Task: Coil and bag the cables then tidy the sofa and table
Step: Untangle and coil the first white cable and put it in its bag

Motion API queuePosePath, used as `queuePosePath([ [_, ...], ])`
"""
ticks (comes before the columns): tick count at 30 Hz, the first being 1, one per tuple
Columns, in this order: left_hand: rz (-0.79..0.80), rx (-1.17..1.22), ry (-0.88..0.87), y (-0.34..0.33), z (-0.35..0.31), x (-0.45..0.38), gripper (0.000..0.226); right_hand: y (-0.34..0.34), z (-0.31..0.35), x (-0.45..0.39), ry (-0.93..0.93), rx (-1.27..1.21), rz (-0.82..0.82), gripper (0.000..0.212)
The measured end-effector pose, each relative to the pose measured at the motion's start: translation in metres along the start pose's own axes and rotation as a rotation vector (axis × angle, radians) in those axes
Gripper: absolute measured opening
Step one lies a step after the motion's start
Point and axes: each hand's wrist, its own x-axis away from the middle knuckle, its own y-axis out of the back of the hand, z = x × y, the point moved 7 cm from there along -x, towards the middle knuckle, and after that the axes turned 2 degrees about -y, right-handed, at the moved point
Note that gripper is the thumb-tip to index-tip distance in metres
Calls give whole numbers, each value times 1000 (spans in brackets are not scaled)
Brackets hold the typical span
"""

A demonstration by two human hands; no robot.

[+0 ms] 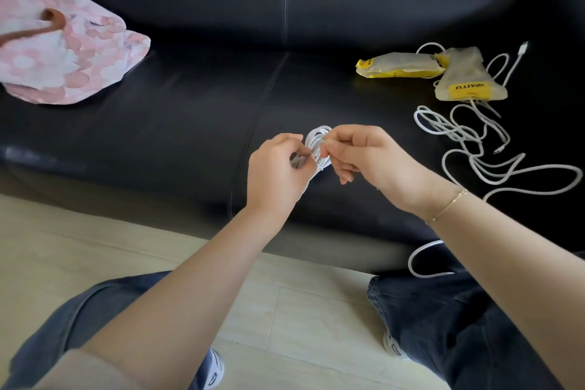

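Note:
Over the front of the black sofa seat (196,111), both hands hold a small coil of white cable (317,136). My left hand (275,171) grips the coil's lower part, and my right hand (364,155) pinches it from the right between thumb and fingers. Loose white cables (468,136) lie tangled on the seat to the right. Beyond them lie two translucent bags with yellow labels (402,65) (465,77), a cable partly under them. Another cable loop (421,260) hangs off the sofa's front edge by my right knee.
A pink and white patterned cushion (63,51) with a brown strap lies at the sofa's left end. Pale floor tiles (304,310) show below, between my knees in dark jeans.

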Motion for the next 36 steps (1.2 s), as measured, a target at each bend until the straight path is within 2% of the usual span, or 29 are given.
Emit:
queuePosePath([
  [4,30,-25,-22,2,4,-3,10,7,-1,-3,-13,-165,-59,28],
  [7,49,-131,-143,1,1,-3,17,5,-4,-5,-71,-253,-66,24],
  [11,144,-169,-301,-9,0,1,15,19,-9,-12,-210,61,-116,28],
  [13,241,-224,-315,-13,6,2,32,27,-14,-13,-280,141,-102,27],
  [16,463,-372,-219,-23,22,8,77,32,-22,-12,-368,199,-68,30],
  [18,484,-444,-234,-26,26,9,84,34,-27,-11,-399,252,-101,27],
  [21,433,-462,-281,-30,22,7,74,41,-35,-13,-419,373,-187,21],
  [24,409,-415,-270,-33,21,5,58,35,-43,-14,-430,390,-140,20],
  [27,361,-417,-260,-31,20,1,46,32,-40,-15,-362,404,-117,18],
  [32,329,-482,-225,-32,18,-1,46,30,-39,-14,-283,365,-89,21],
  [36,324,-686,-148,-36,15,1,51,23,-40,-15,-298,334,-47,24],
])
